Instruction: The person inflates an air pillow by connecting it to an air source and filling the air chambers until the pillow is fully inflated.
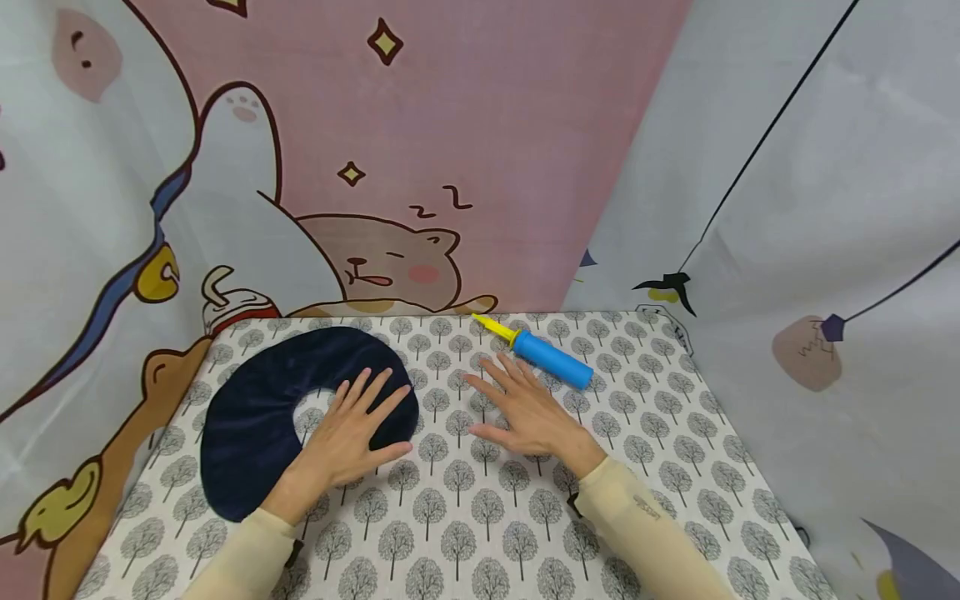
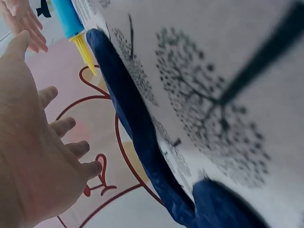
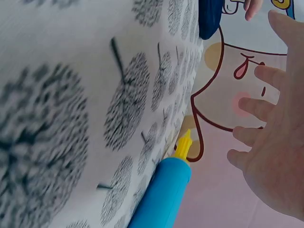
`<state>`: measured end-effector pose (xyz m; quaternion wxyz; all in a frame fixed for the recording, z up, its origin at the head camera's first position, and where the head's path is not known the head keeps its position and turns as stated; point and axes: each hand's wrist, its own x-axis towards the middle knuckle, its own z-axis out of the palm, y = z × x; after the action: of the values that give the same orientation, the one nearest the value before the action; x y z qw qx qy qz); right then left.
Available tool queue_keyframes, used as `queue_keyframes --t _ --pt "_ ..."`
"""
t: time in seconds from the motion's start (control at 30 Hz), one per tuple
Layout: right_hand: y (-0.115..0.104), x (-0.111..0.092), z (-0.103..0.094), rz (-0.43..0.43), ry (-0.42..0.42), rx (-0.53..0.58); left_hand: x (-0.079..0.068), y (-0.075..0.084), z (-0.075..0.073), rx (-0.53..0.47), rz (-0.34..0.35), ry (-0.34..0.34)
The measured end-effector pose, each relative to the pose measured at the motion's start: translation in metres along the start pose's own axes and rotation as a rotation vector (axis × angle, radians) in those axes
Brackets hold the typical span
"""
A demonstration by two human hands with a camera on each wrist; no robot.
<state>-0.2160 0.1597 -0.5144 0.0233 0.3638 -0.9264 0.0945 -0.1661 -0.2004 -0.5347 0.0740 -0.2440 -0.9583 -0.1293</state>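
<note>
A dark navy U-shaped neck pillow (image 1: 251,417) lies on the left of the table, its fabric velvety. Over its right part hovers my left hand (image 1: 347,437), fingers spread and holding nothing; the left wrist view shows a gap between palm and pillow (image 2: 137,128). Farther right is a blue hand pump (image 1: 553,360) with a yellow nozzle (image 1: 495,327), lying on its side. My right hand (image 1: 528,412), fingers also spread, is just in front of the pump and grips nothing. In the right wrist view the pump (image 3: 164,190) sits apart from the fingers.
A white cloth (image 1: 457,517) printed with grey trees covers the table. Behind its far edge hangs a pink cartoon curtain (image 1: 510,150), and a pale curtain (image 1: 795,208) runs along the right side.
</note>
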Motion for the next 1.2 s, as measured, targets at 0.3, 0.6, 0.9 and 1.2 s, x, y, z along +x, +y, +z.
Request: queue_keyframes --t 0.3,0.6,0.9,1.2 --pt "-0.018 0.022 -0.002 -0.034 -0.051 0.050 -0.021 -0.016 -0.008 -0.015 -0.092 0.011" --pt "-0.029 0.046 0.006 -0.099 -0.050 0.073 -0.051 -0.038 -0.021 -0.019 -0.198 0.036" --pt "-0.039 0.069 0.015 -0.174 -0.016 0.072 -0.080 -0.064 -0.036 0.006 -0.289 0.031" --pt "-0.051 0.089 0.023 -0.187 -0.012 0.078 -0.103 -0.090 -0.044 -0.025 -0.388 0.052"
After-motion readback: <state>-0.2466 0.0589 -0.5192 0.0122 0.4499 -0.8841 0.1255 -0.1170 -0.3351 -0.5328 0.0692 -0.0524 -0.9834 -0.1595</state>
